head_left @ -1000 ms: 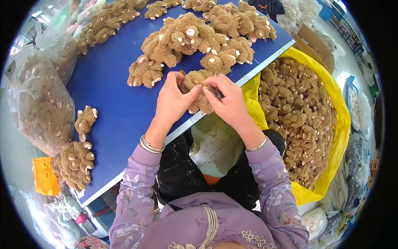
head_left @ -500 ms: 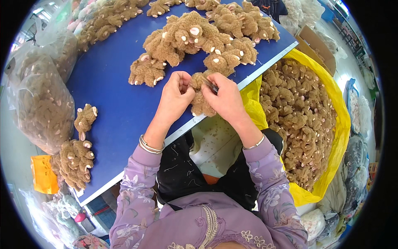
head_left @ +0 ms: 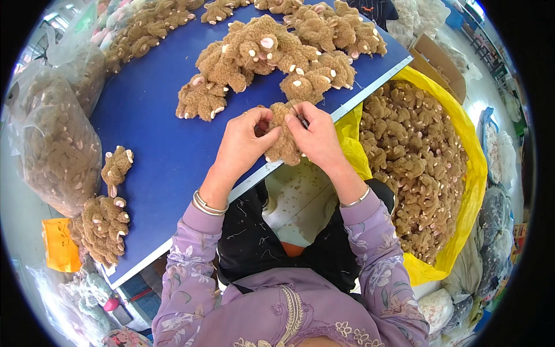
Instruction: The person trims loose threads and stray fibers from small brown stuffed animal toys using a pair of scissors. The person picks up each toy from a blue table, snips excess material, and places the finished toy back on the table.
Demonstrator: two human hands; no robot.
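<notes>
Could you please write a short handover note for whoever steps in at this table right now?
Left hand and right hand both grip one brown plush toy at the near edge of the blue table, the fingers pinching its top.
A heap of plush toys lies just beyond the hands, and a small cluster at the table's left end.
The yellow bag on the right is full of the same toys; a clear bag on the left holds more.
Which piles are finished cannot be told; the toy in hand is in progress.
</notes>
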